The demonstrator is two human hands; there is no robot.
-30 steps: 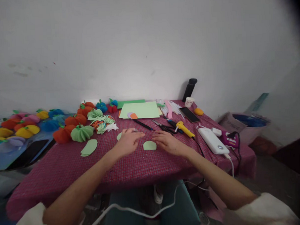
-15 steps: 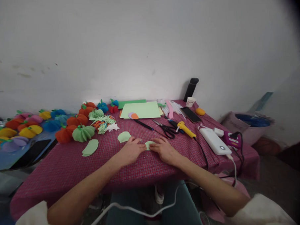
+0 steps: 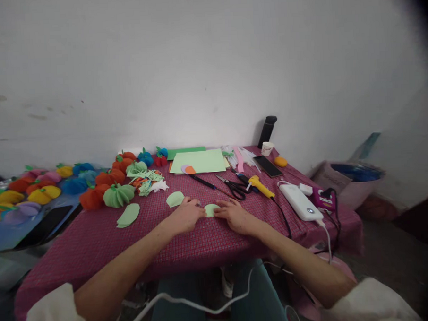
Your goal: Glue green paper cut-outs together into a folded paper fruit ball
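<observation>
Light-green paper piece on the cloth-covered worktop.
The left hand and right hand touch its opposite edges; whether either grip pinches it cannot be told. Scissors lie beyond.

This place seems to be a small craft workshop: its cloth-covered surface carries paper pumpkins, scissors, a yellow glue gun and cut green papers.
</observation>
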